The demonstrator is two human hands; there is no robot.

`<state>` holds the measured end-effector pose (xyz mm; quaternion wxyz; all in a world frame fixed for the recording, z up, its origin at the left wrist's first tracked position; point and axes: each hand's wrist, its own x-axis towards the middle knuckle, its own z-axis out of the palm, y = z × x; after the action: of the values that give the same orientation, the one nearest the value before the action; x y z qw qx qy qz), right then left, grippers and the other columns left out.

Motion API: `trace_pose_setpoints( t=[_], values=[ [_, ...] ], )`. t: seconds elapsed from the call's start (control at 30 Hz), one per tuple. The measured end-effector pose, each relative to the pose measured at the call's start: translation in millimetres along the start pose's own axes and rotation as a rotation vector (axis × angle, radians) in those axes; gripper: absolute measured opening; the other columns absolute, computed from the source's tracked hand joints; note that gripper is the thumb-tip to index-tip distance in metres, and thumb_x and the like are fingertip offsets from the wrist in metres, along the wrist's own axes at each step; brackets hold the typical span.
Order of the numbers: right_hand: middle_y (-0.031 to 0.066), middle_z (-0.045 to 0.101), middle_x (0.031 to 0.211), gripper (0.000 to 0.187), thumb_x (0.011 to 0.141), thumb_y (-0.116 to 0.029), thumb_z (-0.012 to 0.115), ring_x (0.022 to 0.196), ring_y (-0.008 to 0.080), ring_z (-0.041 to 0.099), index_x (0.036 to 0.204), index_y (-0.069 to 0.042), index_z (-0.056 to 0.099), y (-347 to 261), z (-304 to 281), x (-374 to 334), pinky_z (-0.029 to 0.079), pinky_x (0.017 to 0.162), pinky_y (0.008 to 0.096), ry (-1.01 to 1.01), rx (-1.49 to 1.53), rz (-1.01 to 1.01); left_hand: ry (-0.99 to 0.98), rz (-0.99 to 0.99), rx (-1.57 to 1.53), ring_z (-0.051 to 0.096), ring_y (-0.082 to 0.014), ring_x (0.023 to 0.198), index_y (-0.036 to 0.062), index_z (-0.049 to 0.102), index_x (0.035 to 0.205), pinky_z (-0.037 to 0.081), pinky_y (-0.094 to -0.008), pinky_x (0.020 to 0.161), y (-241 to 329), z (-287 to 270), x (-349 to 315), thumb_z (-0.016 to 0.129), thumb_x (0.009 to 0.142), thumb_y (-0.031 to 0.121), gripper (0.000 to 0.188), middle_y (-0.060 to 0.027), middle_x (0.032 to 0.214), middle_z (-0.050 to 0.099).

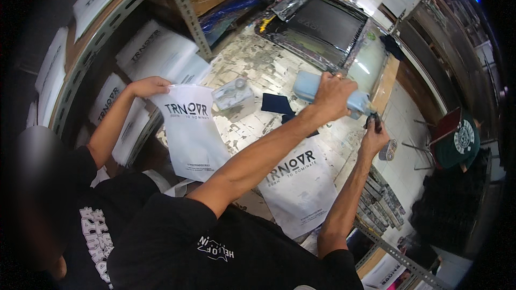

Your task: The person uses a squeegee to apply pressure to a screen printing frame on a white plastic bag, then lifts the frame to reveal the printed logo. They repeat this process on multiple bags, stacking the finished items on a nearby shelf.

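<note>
Bottle [309, 87]: pale blue plastic, lying sideways above the paint-flecked table [258, 70], at one o'clock from the white printed bag [298, 185].
Left hand [334, 95]: wrapped around bottle's middle.
Right hand [374, 135]: pinching dark nozzle [374, 122] at bottle's end.

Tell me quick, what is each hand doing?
Left hand: closed around the pale blue bottle.
Right hand: pinching a small dark piece at its tip.
</note>
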<state>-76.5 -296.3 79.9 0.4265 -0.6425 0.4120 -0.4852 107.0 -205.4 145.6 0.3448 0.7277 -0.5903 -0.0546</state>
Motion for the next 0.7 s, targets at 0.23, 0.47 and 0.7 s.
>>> trace_pose_setpoints(
  t=[0.23,0.47,0.7],
  values=[
    [0.0177,0.066,0.098,0.028,0.084,0.005,0.064,0.090,0.0325,0.065,0.112,0.003,0.070,-65,29,28,0.052,0.081,0.0374,-0.097,-0.413,-0.551,0.139,-0.176,-0.839,0.053,-0.0331,0.128,0.0057,0.053,0.126,0.032,-0.0482,0.112,-62,67,-6,0.091,0.066,0.016,0.072,-0.0136,0.123,0.064],
    [0.0189,0.061,0.098,0.033,0.080,0.005,0.064,0.090,0.0372,0.059,0.113,0.002,0.069,-72,62,23,0.050,0.081,0.0452,-0.161,-0.627,-0.699,0.212,-0.292,-0.889,0.052,-0.0283,0.129,0.0041,0.043,0.144,0.038,-0.0421,0.110,-76,75,-21,0.088,0.072,0.011,0.086,-0.0176,0.132,0.059],
    [0.0197,0.065,0.098,0.028,0.083,0.002,0.063,0.091,0.0383,0.061,0.110,0.001,0.071,-70,62,37,0.050,0.080,0.0446,-0.155,-0.554,-0.649,0.362,-0.185,-0.510,0.051,-0.0362,0.130,0.0006,0.046,0.143,0.040,-0.0443,0.107,-46,23,-154,0.082,0.079,0.014,0.074,-0.0191,0.134,0.058]
  ],
)
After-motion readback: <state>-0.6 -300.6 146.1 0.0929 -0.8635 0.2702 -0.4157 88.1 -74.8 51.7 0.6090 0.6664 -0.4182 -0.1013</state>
